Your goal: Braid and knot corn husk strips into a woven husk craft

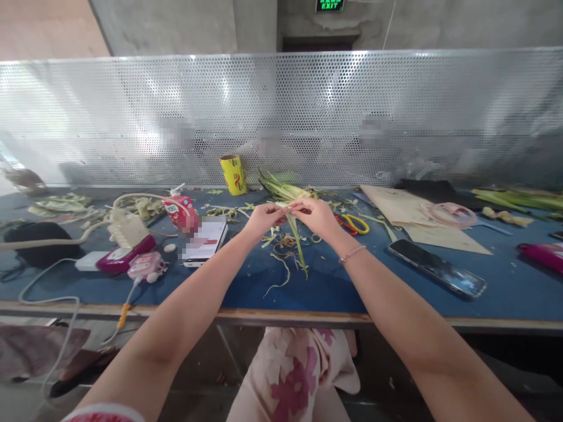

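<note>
The left hand (267, 218) and right hand (315, 217) are pinching a green leaf (296, 235), its tip ending short of the front edge of the bench (323, 298), leaving room between.

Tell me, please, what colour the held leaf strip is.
The leaf strip is light green; see the head view.

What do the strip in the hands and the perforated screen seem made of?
Strip: probably plant leaf, matte, judging by its pale and green colouring and thin, tapering shape. Screen: likely bare metal, from its silvery sheen and bright glints.
</note>
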A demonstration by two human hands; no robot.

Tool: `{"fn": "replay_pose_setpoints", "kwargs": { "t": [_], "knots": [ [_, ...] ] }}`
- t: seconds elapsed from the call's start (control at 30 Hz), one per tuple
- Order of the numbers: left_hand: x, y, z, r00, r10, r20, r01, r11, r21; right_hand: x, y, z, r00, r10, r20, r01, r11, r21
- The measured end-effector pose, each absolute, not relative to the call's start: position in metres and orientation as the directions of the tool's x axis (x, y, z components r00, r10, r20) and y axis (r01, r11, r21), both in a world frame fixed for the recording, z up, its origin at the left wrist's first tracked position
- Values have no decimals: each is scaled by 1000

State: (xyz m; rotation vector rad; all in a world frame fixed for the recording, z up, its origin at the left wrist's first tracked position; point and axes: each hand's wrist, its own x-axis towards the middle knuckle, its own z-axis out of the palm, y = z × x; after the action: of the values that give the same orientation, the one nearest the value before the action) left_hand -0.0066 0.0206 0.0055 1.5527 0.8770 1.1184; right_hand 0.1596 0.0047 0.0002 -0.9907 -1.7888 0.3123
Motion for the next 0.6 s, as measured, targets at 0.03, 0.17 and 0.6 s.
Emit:
{"fn": "replay_pose_setpoints", "kwargs": {
  "t": [0.03,0.17,0.6],
  "knots": [
    [-7,21,5,313,920,236,7,-250,968,159,4,0,-136,736,663,478,635,-606],
    [-9,23,3,327,903,280,3,-298,955,159,5,-1,-119,725,678,458,646,-611],
    [-11,17,9,337,801,495,172,-570,804,161,4,2,-172,851,496,220,524,-823]
  ]
}}
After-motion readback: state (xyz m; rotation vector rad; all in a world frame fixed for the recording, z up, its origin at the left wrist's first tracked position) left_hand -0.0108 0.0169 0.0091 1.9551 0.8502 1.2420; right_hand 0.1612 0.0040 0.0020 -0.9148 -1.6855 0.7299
